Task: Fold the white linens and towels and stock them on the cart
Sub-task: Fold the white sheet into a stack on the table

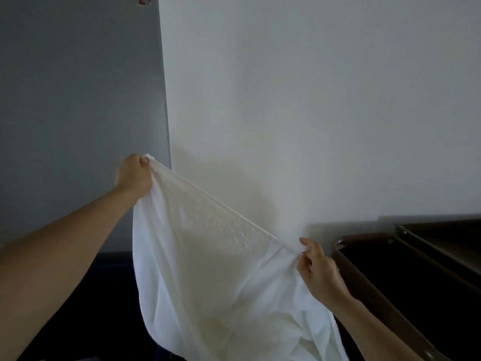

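Grey panel (pixel 78 100): standing at far left, meeting the white wall (pixel 312 100) along a vertical edge.
Left hand (pixel 134 175): I am clenching it round one top corner of the white towel (pixel 208 269), raised high before the panel.
White towel: hanging in the air between my hands, top hem slanting down to the right, body sagging loose past the lower frame; unfolded, not yet on the cart (pixel 369 285).
Right hand (pixel 317 267): I am pinching the hem's lower end between thumb and fingers, near the cart's corner.
Cart: dark brown with a metal rail, lying at lower right.
Risk: I am judging that the uneven hand heights are skewing the cloth, so a fold could come out crooked; the light right-hand pinch could slip and drop that end.
Writing: a red-and-white sticker (pixel 144 0) is showing at the panel's top edge, too cropped to read; no brand is showing on towel or cart.
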A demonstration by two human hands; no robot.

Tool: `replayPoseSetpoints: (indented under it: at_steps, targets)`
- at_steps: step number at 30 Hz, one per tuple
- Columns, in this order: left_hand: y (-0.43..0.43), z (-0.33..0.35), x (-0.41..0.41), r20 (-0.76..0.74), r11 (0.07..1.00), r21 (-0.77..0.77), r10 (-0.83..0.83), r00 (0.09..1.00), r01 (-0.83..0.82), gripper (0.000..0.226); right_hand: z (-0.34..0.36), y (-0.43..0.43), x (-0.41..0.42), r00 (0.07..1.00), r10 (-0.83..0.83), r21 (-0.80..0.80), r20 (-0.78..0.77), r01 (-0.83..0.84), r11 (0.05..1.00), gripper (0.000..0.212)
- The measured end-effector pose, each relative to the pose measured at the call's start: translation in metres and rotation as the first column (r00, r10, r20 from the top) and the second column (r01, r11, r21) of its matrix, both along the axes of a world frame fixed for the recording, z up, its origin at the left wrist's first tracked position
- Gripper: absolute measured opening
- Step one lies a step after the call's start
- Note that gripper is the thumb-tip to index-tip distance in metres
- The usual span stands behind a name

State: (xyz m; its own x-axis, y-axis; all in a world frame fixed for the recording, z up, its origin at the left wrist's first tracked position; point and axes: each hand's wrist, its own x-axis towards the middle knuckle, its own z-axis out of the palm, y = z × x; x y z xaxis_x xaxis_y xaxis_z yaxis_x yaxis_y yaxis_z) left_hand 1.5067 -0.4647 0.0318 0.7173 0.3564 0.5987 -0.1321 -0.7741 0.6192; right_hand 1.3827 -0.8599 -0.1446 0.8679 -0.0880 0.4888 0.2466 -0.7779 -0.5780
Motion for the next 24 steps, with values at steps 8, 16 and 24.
replayPoseSetpoints:
  at_steps: [8,16,24]
  targets:
    - [-0.027,-0.045,-0.020,-0.172,0.970,0.035,-0.233,0.957,0.242,0.028,0.059,0.055,0.027,0.995,0.000,-0.119,-0.097,-0.011,0.993,0.017]
    - [-0.086,-0.090,-0.068,-0.228,0.676,0.082,-0.703,0.674,0.733,0.034,0.080,0.118,0.029,0.982,0.153,-0.154,-0.111,-0.169,0.974,0.017]
    - [-0.087,-0.095,-0.075,-0.196,0.668,0.102,-0.713,0.673,0.737,0.034,0.077,0.128,0.019,0.998,0.056,-0.032,0.004,-0.056,0.998,0.011]
